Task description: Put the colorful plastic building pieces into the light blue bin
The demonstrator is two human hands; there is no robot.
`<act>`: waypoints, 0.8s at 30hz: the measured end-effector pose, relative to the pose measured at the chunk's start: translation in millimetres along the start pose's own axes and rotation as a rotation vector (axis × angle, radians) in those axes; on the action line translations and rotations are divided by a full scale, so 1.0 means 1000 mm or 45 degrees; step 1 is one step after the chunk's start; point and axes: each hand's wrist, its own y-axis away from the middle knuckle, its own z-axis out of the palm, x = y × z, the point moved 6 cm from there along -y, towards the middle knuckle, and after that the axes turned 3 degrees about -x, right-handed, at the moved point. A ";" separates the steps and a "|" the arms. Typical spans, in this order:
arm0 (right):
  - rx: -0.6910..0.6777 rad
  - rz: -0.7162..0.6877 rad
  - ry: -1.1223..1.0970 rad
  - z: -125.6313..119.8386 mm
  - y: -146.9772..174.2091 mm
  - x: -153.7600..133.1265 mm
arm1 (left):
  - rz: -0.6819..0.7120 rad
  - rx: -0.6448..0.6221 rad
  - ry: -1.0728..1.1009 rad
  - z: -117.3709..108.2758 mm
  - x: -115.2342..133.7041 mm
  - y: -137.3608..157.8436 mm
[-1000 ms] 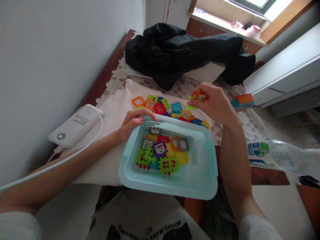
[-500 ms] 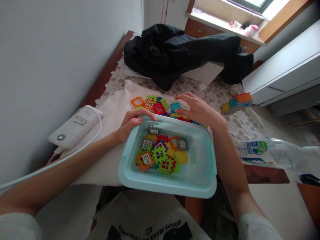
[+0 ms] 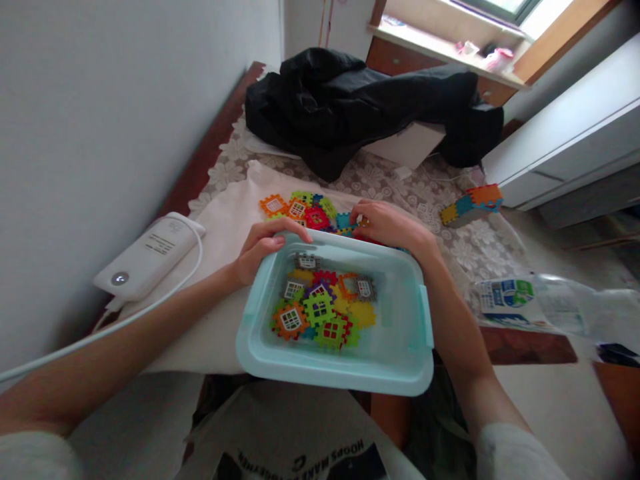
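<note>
My hands are split across the far side of the tub (image 3: 325,377): the left hand (image 3: 257,248) grips its far left corner, thumb and fingers over the rim. The right hand (image 3: 390,225) is beyond the far rim, fingers curled low among the loose pieces (image 3: 317,218). A yellowish bit shows between its fingertips, but I can't tell whether it's pinched or just touched.

The relation I work by is that rim. The loose pieces lie just past it on the white cloth (image 3: 200,340) over the worktop (image 3: 470,252), while the pieces in the tub (image 3: 319,308) sit towards its left half. The tub's long axis runs left to right, crossways to my reach; the right hand is nearer the loose pile's right end.

The far rim and right hand hide much of that pile, so I can't count it. What supports the tub underneath is hidden too.
</note>
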 end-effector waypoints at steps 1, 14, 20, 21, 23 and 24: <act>0.024 -0.002 -0.023 -0.001 0.000 0.001 | -0.001 0.000 0.009 0.000 -0.001 0.000; -0.087 -0.140 -0.032 0.006 -0.002 0.010 | -0.002 0.012 -0.033 0.000 0.003 0.000; -0.121 -0.129 0.014 0.008 -0.001 0.009 | -0.019 0.014 -0.072 -0.001 0.003 -0.001; -0.105 -0.136 0.024 0.007 -0.001 0.010 | -0.018 0.008 -0.066 0.000 0.003 -0.001; -0.074 -0.149 0.018 0.004 -0.001 0.013 | -0.006 -0.001 -0.044 0.000 0.003 -0.001; -0.056 -0.152 0.004 0.002 0.000 0.015 | 0.001 -0.004 -0.033 0.000 0.003 -0.001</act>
